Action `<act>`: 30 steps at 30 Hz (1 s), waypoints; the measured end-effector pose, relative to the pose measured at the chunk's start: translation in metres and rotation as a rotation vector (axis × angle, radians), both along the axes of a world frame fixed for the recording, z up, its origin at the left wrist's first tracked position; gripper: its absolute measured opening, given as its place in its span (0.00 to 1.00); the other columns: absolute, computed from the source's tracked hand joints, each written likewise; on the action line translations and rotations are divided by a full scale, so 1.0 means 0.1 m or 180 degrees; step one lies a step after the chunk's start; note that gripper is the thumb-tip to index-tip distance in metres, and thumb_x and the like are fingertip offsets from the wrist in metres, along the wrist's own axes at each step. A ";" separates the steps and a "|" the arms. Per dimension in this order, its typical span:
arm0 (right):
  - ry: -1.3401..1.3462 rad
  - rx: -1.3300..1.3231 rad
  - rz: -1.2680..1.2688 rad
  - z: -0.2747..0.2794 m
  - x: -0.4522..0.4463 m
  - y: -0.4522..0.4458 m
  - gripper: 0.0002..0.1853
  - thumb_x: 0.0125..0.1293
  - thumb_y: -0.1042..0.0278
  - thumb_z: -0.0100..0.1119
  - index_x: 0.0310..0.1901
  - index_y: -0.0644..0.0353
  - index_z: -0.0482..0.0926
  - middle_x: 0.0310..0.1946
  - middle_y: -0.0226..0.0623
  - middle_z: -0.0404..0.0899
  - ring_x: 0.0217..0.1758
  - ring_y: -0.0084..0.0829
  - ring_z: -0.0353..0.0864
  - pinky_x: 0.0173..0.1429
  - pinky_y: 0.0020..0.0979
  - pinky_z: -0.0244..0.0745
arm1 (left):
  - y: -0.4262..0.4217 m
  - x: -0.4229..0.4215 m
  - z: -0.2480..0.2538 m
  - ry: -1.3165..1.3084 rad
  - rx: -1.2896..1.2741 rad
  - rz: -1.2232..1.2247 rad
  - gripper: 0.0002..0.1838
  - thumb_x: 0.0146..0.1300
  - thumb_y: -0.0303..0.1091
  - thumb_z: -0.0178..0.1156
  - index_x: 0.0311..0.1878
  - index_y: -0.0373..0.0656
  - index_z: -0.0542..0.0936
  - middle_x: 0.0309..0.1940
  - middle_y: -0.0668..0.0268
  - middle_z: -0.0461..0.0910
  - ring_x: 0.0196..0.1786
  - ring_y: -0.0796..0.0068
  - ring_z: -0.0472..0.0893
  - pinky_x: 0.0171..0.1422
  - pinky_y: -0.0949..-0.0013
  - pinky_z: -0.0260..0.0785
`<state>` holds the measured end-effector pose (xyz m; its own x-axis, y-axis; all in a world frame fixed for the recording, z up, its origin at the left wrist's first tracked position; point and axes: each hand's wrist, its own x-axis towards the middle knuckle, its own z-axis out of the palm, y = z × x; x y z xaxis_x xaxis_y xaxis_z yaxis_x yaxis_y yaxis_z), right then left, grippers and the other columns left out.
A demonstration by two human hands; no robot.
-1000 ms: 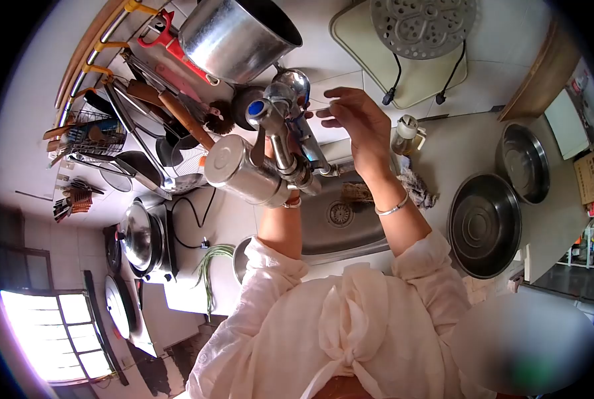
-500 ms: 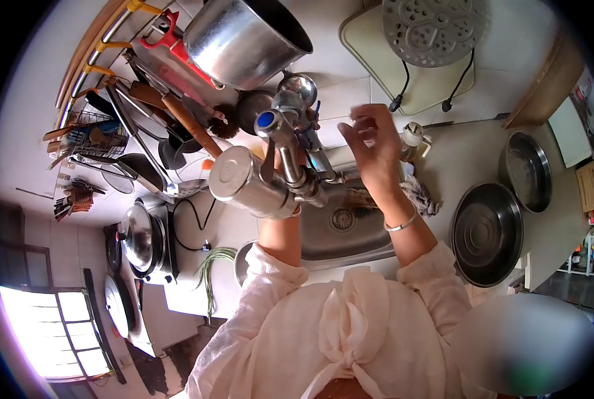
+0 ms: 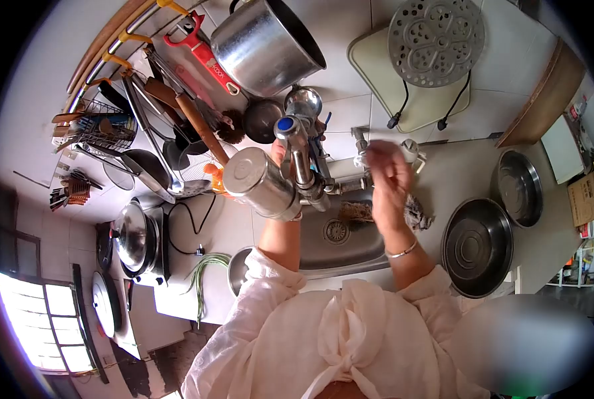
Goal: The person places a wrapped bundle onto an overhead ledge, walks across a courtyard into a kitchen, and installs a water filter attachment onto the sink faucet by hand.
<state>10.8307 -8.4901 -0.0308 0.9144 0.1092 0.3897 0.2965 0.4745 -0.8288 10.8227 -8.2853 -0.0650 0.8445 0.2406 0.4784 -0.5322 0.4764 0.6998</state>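
Observation:
A metal faucet (image 3: 301, 159) with a blue cap and a cylindrical metal filter housing (image 3: 253, 179) stands over the steel sink (image 3: 303, 249). My left hand (image 3: 278, 154) is mostly hidden behind the faucet and housing; only a bit of skin shows between them, so its grip cannot be made out. My right hand (image 3: 391, 189), smeared by motion, is raised over the sink's right side, close to a wall valve (image 3: 360, 154). Nothing is visible in it, and its fingers are too blurred to read. Beneath it a brownish cloth or scrubber (image 3: 357, 211) lies in the sink.
Two metal basins (image 3: 478, 249) stand on the right counter. To the left are a lidded pan (image 3: 132, 236) on a cooker and long green vegetables (image 3: 203, 279). Utensils, a red peeler (image 3: 200, 50) and a large pot (image 3: 263, 50) hang on the wall.
My right hand has moved down and slightly right, away from the faucet and near the wall valve. My left arm stays behind the faucet. The view has shifted slightly.

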 end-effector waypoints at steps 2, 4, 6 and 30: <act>0.0938 0.0434 0.1039 -0.07 -0.09 0.10 0.13 0.63 0.77 0.61 0.49 0.65 0.78 0.34 0.28 0.78 0.34 0.18 0.73 0.39 0.21 0.67 | -0.08 -0.04 0.02 0.0131 0.0104 0.0296 0.35 0.57 0.53 0.68 0.59 0.35 0.73 0.52 0.55 0.78 0.51 0.66 0.80 0.52 0.67 0.74; 0.0644 0.0002 0.1339 0.04 -0.14 0.23 0.13 0.68 0.69 0.58 0.51 0.65 0.78 0.33 0.31 0.80 0.32 0.19 0.75 0.38 0.22 0.70 | -0.28 -0.16 0.30 0.0162 -0.0325 0.0173 0.33 0.61 0.53 0.64 0.58 0.35 0.73 0.50 0.55 0.79 0.43 0.65 0.83 0.42 0.71 0.76; 0.0915 0.0360 0.1586 0.25 -0.08 0.32 0.10 0.69 0.66 0.57 0.44 0.65 0.80 0.31 0.31 0.80 0.28 0.22 0.75 0.34 0.24 0.70 | -0.42 -0.29 0.52 0.0258 -0.0506 -0.0051 0.30 0.62 0.51 0.63 0.58 0.36 0.73 0.47 0.56 0.80 0.37 0.66 0.83 0.36 0.75 0.75; 0.0557 -0.0621 0.2090 0.55 0.45 0.33 0.07 0.63 0.67 0.64 0.34 0.61 0.80 0.23 0.26 0.75 0.22 0.16 0.68 0.27 0.19 0.63 | -0.50 -0.18 0.00 0.0233 0.0258 0.1945 0.21 0.68 0.42 0.58 0.59 0.42 0.70 0.41 0.72 0.75 0.40 0.80 0.76 0.43 0.74 0.70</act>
